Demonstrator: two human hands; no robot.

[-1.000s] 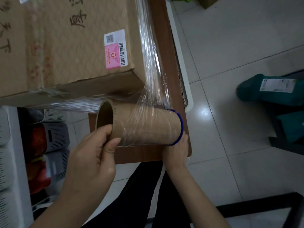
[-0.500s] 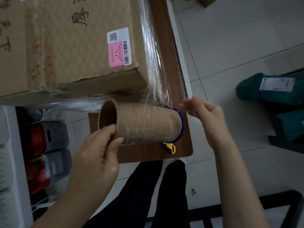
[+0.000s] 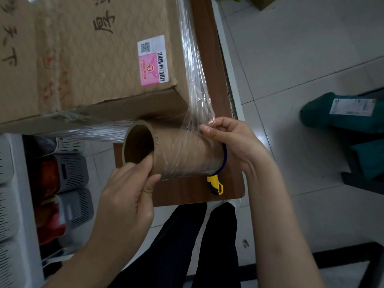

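Note:
A brown cardboard roll of stretch film [image 3: 182, 154] with a blue ring at its right end lies level over the near edge of a wooden table [image 3: 207, 48]. My left hand [image 3: 126, 194] grips the roll's open left end, thumb on the outside and fingers inside the rim. A strip of clear film [image 3: 195, 80] runs from the roll up along the right side of a large cardboard box [image 3: 83, 59]. My right hand [image 3: 230, 142] pinches that film just above the roll's right end.
A yellow and black utility knife [image 3: 216, 183] lies on the table's near right corner. Grey perforated baskets [image 3: 70, 173] stand on a shelf at the lower left. A teal parcel [image 3: 342, 113] lies on the tiled floor to the right. My dark trouser legs [image 3: 187, 246] show below the table.
My right hand left the roll's underside, swung out to the right, then came in and pinched the film above the roll. The knife came into view on the table. My left hand kept its hold.

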